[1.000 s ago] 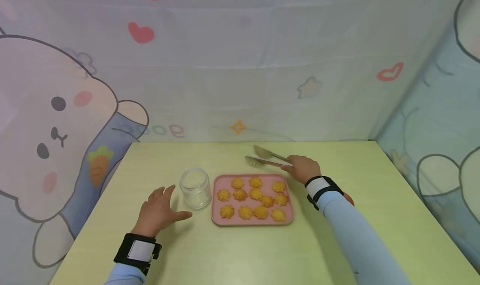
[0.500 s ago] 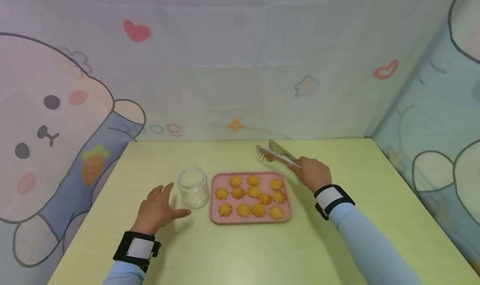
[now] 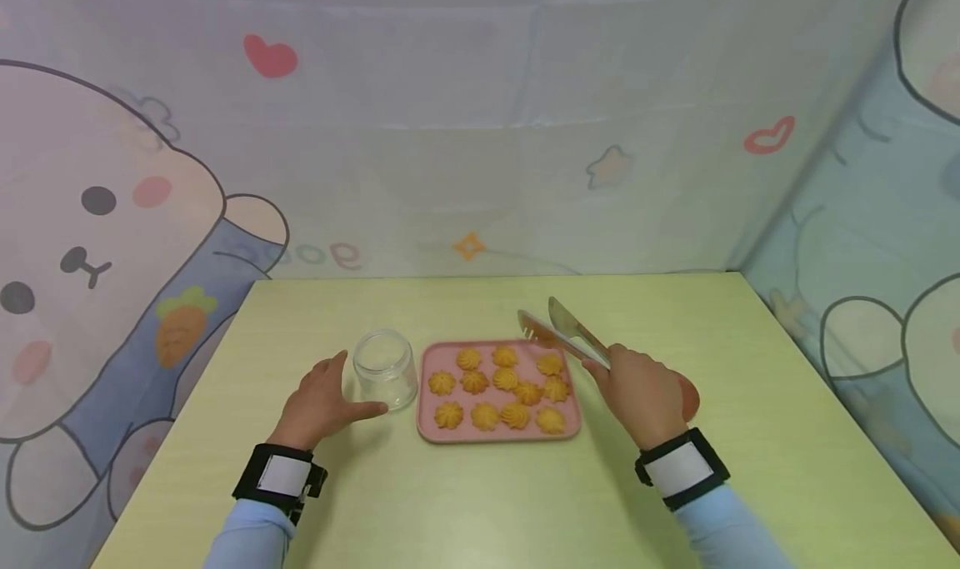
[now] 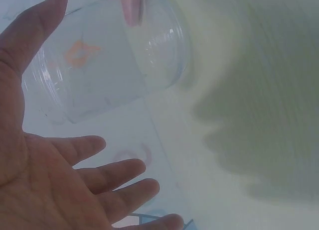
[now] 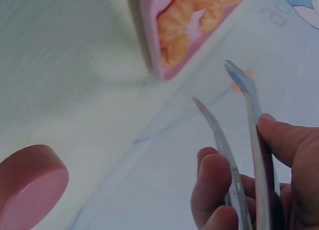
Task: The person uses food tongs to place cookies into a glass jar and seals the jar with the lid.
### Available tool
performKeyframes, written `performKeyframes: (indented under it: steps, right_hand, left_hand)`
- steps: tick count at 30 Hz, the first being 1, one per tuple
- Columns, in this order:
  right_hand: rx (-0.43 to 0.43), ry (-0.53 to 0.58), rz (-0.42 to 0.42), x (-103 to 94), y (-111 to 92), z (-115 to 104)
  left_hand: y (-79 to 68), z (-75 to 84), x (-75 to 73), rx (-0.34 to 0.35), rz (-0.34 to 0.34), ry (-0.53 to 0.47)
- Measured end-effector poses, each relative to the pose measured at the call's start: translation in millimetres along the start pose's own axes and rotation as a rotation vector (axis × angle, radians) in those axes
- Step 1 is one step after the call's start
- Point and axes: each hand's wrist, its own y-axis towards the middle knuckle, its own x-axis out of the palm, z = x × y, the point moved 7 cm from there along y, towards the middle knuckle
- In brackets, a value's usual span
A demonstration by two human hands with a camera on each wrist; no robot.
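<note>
My right hand (image 3: 647,394) grips metal serving tongs (image 3: 573,336), one tip slotted like a fork and the other a flat blade. The tips stand apart over the back right corner of a pink tray (image 3: 495,437), with nothing between them. On the tray lie several golden piped cookies (image 3: 485,416). My left hand (image 3: 321,402) is spread with thumb and fingers apart, at the left side of a clear glass jar (image 3: 386,371). The jar is upright, without a lid, just left of the tray. In the left wrist view the palm (image 4: 45,185) faces the jar.
A round pink lid-like disc (image 5: 35,187) lies on the table right of the tray, partly behind my right hand in the head view. The pale yellow table (image 3: 480,511) ends at a printed cloth backdrop (image 3: 420,136) behind it.
My right hand has drawn back toward me and to the right, bringing the tongs with it; their tips have spread wider. The left hand has edged closer to the jar.
</note>
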Motion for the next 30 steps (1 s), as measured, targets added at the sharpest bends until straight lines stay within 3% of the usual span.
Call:
performKeyframes:
  steps: [8,16,22,30]
  right_hand:
    - [0.076,-0.037,0.006,-16.0,-34,-10]
    - [0.129,-0.022,-0.005,-27.8,-52,-17]
    - [0.139,-0.027,0.029,-38.8,-59,-20]
    - [0.17,-0.026,0.009,-41.9,-65,-16]
  left_hand:
    - [12.2,0.5,-2.3,0.041,-0.024,-0.075]
    - [22.6,13.3,-7.8,0.098,-0.024,-0.051]
    - [29.3,17.0,-6.8,0.101,-0.039,-0.051]
    - [33.1,13.3,2.2,0.066,-0.067,-0.103]
